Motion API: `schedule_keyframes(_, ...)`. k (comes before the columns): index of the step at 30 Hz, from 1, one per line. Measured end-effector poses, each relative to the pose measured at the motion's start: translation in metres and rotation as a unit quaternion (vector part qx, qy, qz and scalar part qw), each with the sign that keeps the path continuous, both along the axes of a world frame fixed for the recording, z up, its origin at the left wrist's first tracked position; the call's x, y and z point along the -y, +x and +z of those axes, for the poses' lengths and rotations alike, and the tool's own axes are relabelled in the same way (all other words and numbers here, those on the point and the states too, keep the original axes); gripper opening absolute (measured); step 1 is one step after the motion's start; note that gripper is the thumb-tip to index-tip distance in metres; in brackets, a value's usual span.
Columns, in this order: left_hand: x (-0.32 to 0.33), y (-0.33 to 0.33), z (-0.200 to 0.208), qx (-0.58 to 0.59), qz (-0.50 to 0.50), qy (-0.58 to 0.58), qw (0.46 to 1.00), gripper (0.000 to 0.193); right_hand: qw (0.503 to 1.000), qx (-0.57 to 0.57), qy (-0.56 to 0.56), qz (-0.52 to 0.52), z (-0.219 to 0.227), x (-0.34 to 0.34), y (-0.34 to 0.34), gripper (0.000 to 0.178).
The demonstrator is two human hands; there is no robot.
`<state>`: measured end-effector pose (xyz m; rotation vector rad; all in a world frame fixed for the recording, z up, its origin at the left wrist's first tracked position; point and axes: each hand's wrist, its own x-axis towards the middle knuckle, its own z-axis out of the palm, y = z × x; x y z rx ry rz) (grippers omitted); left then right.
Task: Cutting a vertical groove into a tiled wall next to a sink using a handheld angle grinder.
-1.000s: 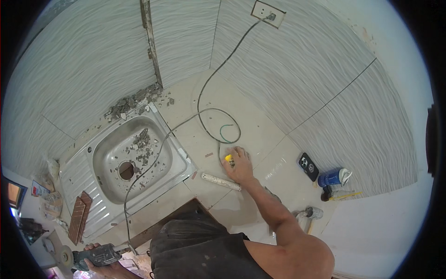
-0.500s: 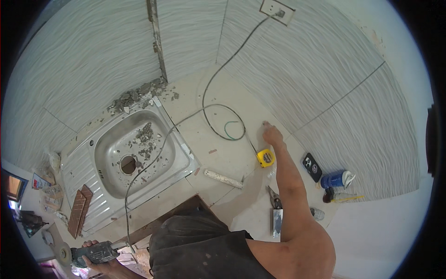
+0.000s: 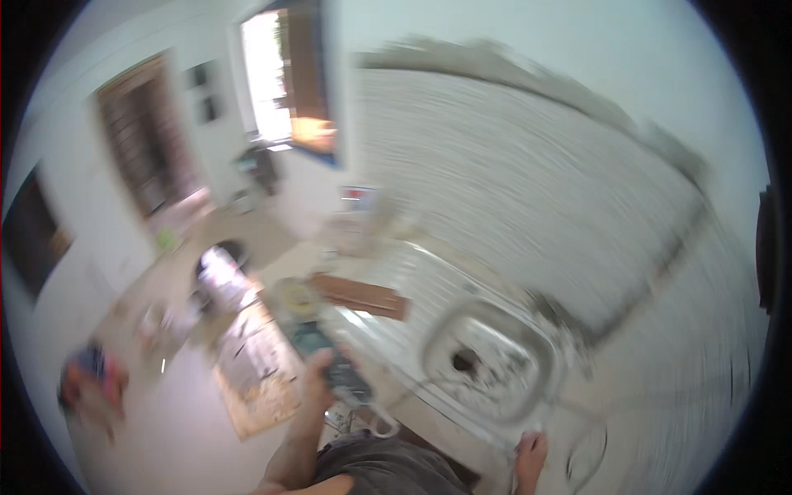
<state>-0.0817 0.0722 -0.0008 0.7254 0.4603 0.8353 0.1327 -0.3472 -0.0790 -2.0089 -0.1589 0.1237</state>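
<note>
The textured wall (image 3: 511, 165) rises far beyond your fingers, with floor (image 3: 177, 412) spreading to their left and the steel sink (image 3: 412, 280) ahead and left of your right hand (image 3: 530, 454), whose fingers look curled; I cannot tell whether they hold anything. Your left hand (image 3: 318, 386), the nearer, has its fingers wrapped around the green grinder (image 3: 348, 375), whose long axis points forward-left to its disc (image 3: 297, 299), just beside the brown tiles (image 3: 360, 295).

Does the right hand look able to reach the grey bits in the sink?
Probably yes: the right hand is near the sink, and the grey bits lie in its open bowl, though everything is blurry.
</note>
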Motion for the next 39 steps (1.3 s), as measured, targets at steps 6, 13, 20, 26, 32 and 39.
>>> schedule_keyframes(6, 0.035, -0.001, 0.008, 0.048, -0.001, -0.043, 0.998, 0.035, 0.926, 0.070, -0.131, 0.347, 0.042, -0.161, 0.002, 0.044)
schedule_keyframes(13, 0.048, -0.028, 0.001, 0.028, 0.036, 0.042, 0.998, 0.036, 0.854, -0.006, -0.054, 0.517, 0.092, -0.253, -0.005, 0.041)
schedule_keyframes(20, 0.050, -0.030, -0.004, -0.030, 0.107, 0.057, 0.992, 0.033, 0.753, -0.031, 0.079, 0.652, 0.104, -0.286, -0.068, 0.038)
schedule_keyframes(26, 0.060, -0.018, 0.004, -0.023, 0.110, 0.083, 0.990, 0.043, 0.757, -0.073, 0.020, 0.649, 0.128, -0.276, -0.090, 0.065)
schedule_keyframes(32, 0.068, -0.004, -0.005, -0.054, 0.068, 0.104, 0.991, 0.058, 0.762, 0.005, -0.021, 0.647, 0.133, -0.270, -0.089, 0.078)
schedule_keyframes(39, 0.075, 0.008, -0.016, -0.065, 0.029, 0.149, 0.986, 0.082, 0.777, 0.053, -0.078, 0.622, 0.127, -0.259, -0.088, 0.081)
